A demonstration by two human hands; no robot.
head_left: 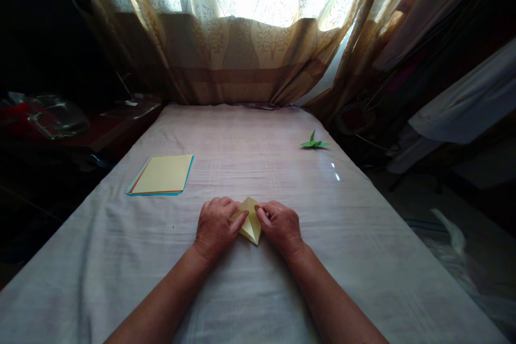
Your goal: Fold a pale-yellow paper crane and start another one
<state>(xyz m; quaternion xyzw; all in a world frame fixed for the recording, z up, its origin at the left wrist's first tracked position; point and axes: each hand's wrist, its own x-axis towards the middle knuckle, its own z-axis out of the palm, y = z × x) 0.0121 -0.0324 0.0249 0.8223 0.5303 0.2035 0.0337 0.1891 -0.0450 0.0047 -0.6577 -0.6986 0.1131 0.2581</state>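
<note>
A small folded piece of pale yellow paper (pixel 250 221) lies on the cloth-covered table (pixel 258 279), close to me in the middle. My left hand (pixel 215 226) presses on its left side with the fingers curled over the edge. My right hand (pixel 280 226) pinches its right side. Both hands touch the paper and partly hide it.
A stack of coloured paper sheets (pixel 161 174), yellow on top, lies at the left. A green folded paper bird (pixel 314 142) stands at the far right of the table. Curtains (pixel 250 37) hang behind. Dark clutter lies off both sides.
</note>
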